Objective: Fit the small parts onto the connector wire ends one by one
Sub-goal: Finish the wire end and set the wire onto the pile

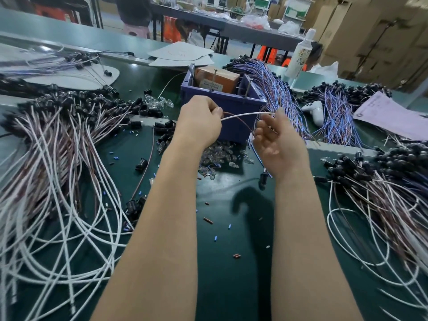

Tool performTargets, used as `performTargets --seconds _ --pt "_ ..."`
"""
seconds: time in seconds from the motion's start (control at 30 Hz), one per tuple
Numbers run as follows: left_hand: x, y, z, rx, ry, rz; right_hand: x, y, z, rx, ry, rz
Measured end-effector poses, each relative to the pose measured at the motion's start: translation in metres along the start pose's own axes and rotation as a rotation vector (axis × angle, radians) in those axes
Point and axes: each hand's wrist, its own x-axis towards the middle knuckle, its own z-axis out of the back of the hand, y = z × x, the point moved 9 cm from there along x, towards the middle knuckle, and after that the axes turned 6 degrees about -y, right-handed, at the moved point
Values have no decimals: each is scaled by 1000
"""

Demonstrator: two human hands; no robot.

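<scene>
Where my two bare forearms rise from the lower edge, they cross a dark green mat [231, 262] strewn with small sleeves [207, 220] in blue and brown. To the near left lies a heap of white and brown leads [58, 170] tipped with black connectors; a like heap [382, 205] lies to the near right. Above the mat, between the heaps, the left hand [199, 121] pinches the ends of a white wire [240, 115] and a brown wire [238, 122] between thumb and forefinger. Both wires span the gap to the right hand [275, 140], which is turned palm towards me with its fingers loosely curled. I cannot tell whether those fingers grip the wires or only touch them. A black connector [264, 178] hangs just below the right wrist. Under the hands lies a pile of clear bulbs [217, 156]. Directly behind them stands a blue bin [231, 105] holding an orange box [216, 78]. A bundle of blue and purple leads [278, 93] drapes beside the bin's right wall. Farther right lie a white controller [315, 110] and a pink sheet [389, 117]. A white bottle [300, 54] stands beyond, before stacked cardboard boxes [370, 31].
</scene>
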Motion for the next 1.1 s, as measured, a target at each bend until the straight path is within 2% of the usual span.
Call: performTargets --seconds 0.07,0.13,0.27,0.33,0.4,0.5,0.6,0.67,0.8,0.93,1.1 --pt "-1 -5 -5 -15 -6 -30 -9 -6 -26 -277 146 61" --pt "-3 -9 -8 -26 -6 -58 -15 -5 -43 -317 221 144" --pt "-1 -8 -12 -47 34 -67 -8 16 -22 -180 15 267" --pt "1 -4 -12 -51 52 -54 -3 16 -7 -51 -48 213" --pt "0 -5 -13 -98 55 -52 -2 10 -3 -27 -56 142" --pt "-2 -9 -13 -154 24 -70 -6 7 -7 -261 -50 163" --pt "-2 -11 -12 -186 0 -93 -8 0 -19 -445 31 142" --pt "-3 -12 -15 -217 29 -101 -9 -5 -25 -394 87 93" --pt "-7 -13 -25 -239 133 -92 -7 -4 -28 -105 104 87" --pt "-9 -12 -27 -239 183 -76 -5 3 -25 -117 81 192" --pt "-9 -9 -30 -247 194 -42 -4 3 -24 -100 71 218"
